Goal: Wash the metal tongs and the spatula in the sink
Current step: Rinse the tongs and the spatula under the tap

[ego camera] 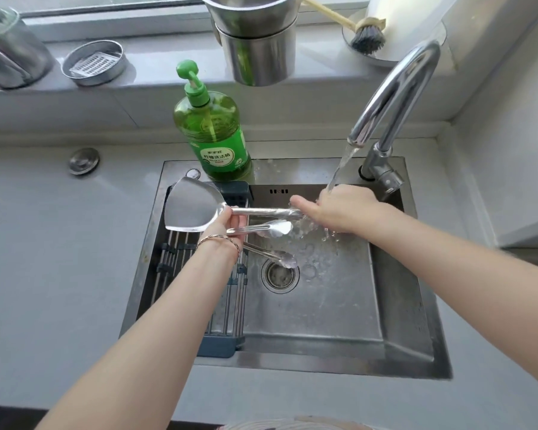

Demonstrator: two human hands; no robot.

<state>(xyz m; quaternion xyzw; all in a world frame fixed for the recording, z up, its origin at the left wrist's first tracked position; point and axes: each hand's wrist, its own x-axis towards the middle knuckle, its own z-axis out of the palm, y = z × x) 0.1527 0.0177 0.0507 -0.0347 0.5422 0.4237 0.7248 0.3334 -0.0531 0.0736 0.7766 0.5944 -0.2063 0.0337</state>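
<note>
- The left hand (221, 226) is closed around two things at once: the neck of the shiny metal spatula with a wide flat blade (190, 209) and the silver metal tongs (263, 228). The back end of the tongs is hidden behind this hand.
- The right hand (336, 212) is curled round the far end of the spatula's handle, thumb on top. It sits right under the water (339, 169) that pours from the curved silver tap (395, 88).
- The spatula lies sideways over the steel sink (398, 305). Its blade is on the left and its long handle points right, so it joins the two hands like a bridge.
- The tongs lie just under the spatula and also point right. Their two arms are spread apart. The top tip is near the right hand, and the bottom tip hangs over the round drain (280, 274).
- The water falls only on the right end, and the blade is well away from it on the left. To wet the blade, the spatula would likely have to slide to the right along its own length. The right hand is the nearer one to the water.
- Counting: one spatula, one pair of tongs with two arms, two hands, one tap.
- Also there: one green soap bottle with a pump (212, 128) on the sink's back edge, one rack of metal bars (174, 252) on the sink's left side, two stacked steel cups (255, 35), one brush (367, 32) and the grey table (59, 259).
</note>
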